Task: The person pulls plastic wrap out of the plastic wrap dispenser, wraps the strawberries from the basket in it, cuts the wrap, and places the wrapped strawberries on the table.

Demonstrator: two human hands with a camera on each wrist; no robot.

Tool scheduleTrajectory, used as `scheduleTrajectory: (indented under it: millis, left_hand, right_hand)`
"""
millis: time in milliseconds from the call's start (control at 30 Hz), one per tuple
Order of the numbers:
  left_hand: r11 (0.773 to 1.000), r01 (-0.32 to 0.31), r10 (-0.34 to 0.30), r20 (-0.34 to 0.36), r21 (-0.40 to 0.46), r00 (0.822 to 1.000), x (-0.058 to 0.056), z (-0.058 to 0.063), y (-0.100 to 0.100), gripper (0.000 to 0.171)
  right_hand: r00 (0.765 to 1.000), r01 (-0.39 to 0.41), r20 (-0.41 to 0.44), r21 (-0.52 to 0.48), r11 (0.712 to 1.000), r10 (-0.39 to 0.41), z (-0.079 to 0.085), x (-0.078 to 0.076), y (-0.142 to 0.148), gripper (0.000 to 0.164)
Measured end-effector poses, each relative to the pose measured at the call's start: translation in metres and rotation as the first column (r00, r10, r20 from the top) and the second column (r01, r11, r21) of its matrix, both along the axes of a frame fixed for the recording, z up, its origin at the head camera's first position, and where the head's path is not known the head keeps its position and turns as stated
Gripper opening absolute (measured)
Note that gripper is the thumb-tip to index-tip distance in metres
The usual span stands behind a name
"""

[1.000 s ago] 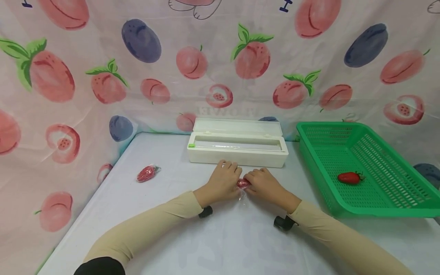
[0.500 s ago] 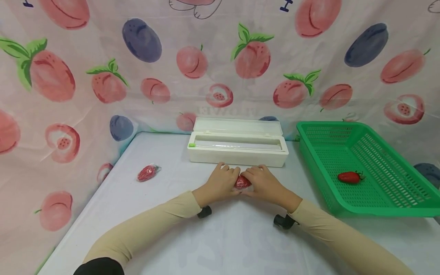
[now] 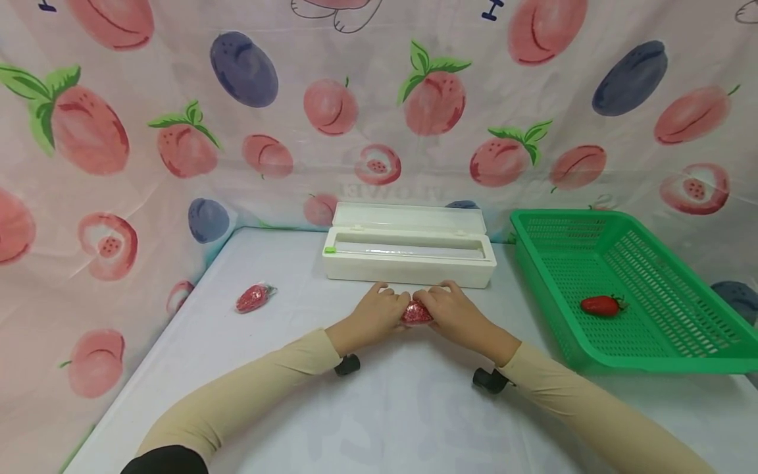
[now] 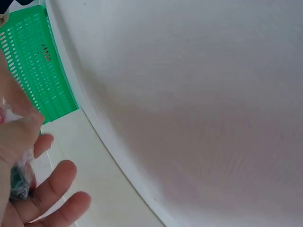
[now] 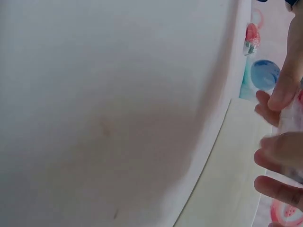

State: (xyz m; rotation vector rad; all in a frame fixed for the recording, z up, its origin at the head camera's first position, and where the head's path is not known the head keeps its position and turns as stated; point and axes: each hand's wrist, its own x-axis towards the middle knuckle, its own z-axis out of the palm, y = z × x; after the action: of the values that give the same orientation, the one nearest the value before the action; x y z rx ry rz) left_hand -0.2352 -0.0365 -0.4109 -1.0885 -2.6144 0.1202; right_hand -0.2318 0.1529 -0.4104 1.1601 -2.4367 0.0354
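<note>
Between both hands, in front of the white box, is a red strawberry [image 3: 417,313] wrapped in clear plastic film. My left hand [image 3: 373,317] pinches its left side and my right hand [image 3: 457,318] pinches its right side. Green leaves [image 4: 20,182] show through the film in the left wrist view, beside the left fingers [image 4: 54,182]. Some of the right hand's fingers [image 5: 279,191] are spread out in the right wrist view. The hands cover the ends of the strawberry in the head view.
Behind the hands stands a white cling film dispenser [image 3: 408,268] with its lid raised. Another film-wrapped strawberry [image 3: 252,298] lies on the white table at left. A green basket [image 3: 669,365] at right holds one unwrapped strawberry [image 3: 601,306]. A fruit-print cloth [image 3: 355,66] hangs behind.
The loose film that hung below the strawberry one second ago is no longer seen there. More of the strawberry shows between the hands, and the left hand has shifted slightly left.
</note>
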Motion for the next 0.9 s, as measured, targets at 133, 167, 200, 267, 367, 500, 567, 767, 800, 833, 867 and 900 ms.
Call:
scheduleTrajectory:
  millis: [133, 167, 200, 267, 367, 500, 567, 767, 800, 833, 867, 900]
  left_hand:
    - [1.0, 0.006, -0.006, -0.064, -0.012, 0.998, 0.001, -0.001, -0.001, 0.039]
    - [1.0, 0.005, -0.006, -0.073, -0.012, 0.997, 0.001, -0.001, -0.002, 0.039]
    - [1.0, 0.003, -0.004, -0.073, -0.01, 0.997, 0.001, -0.001, -0.002, 0.04]
    - [1.0, -0.009, 0.009, -0.039, -0.009, 0.999, 0.001, 0.001, -0.003, 0.042]
    - [0.999, -0.034, 0.034, 0.021, -0.002, 0.999, 0.002, 0.004, -0.005, 0.043]
    - [0.998, -0.057, 0.055, -0.071, -0.024, 0.996, 0.001, 0.005, -0.008, 0.044]
    - [0.997, -0.061, 0.052, -0.192, -0.042, 0.98, 0.0, 0.004, -0.011, 0.044]
    - [0.998, -0.056, 0.04, -0.412, -0.029, 0.91, -0.002, 0.003, -0.02, 0.041]
    - [0.998, -0.052, 0.039, -0.42, -0.02, 0.907, -0.003, 0.003, -0.021, 0.04]
    - [0.998, -0.054, 0.041, -0.416, -0.02, 0.908, -0.003, 0.003, -0.022, 0.039]
    - [0.998, -0.056, 0.045, -0.41, -0.015, 0.911, -0.003, 0.003, -0.023, 0.039]
    - [0.998, -0.062, 0.051, -0.397, -0.014, 0.916, -0.003, 0.002, -0.025, 0.038]
  right_hand:
    - [0.996, -0.005, -0.084, 0.071, 0.997, 0.011, -0.003, -0.001, 0.002, 0.032]
    - [0.995, -0.006, -0.103, 0.085, 0.996, 0.015, -0.003, -0.002, 0.002, 0.03]
    - [0.993, -0.008, -0.121, 0.096, 0.995, 0.019, -0.004, -0.002, 0.002, 0.028]
    - [0.987, -0.003, -0.157, 0.108, 0.994, 0.02, -0.004, -0.003, 0.002, 0.024]
    - [0.98, 0.019, -0.201, 0.111, 0.994, 0.004, -0.003, -0.004, 0.002, 0.02]
    - [0.984, 0.059, -0.175, 0.106, 0.993, -0.04, -0.001, -0.004, -0.001, 0.02]
    - [0.989, 0.073, -0.135, 0.114, 0.991, -0.058, 0.001, -0.003, -0.003, 0.027]
    - [0.986, 0.09, -0.153, 0.138, 0.986, -0.068, 0.001, -0.004, -0.01, 0.04]
    - [0.983, 0.094, -0.169, 0.139, 0.986, -0.07, 0.001, -0.005, -0.011, 0.038]
    - [0.982, 0.101, -0.174, 0.144, 0.984, -0.075, 0.001, -0.005, -0.012, 0.037]
    - [0.982, 0.111, -0.17, 0.151, 0.982, -0.085, 0.001, -0.006, -0.014, 0.036]
    - [0.982, 0.12, -0.162, 0.158, 0.98, -0.095, 0.001, -0.006, -0.016, 0.035]
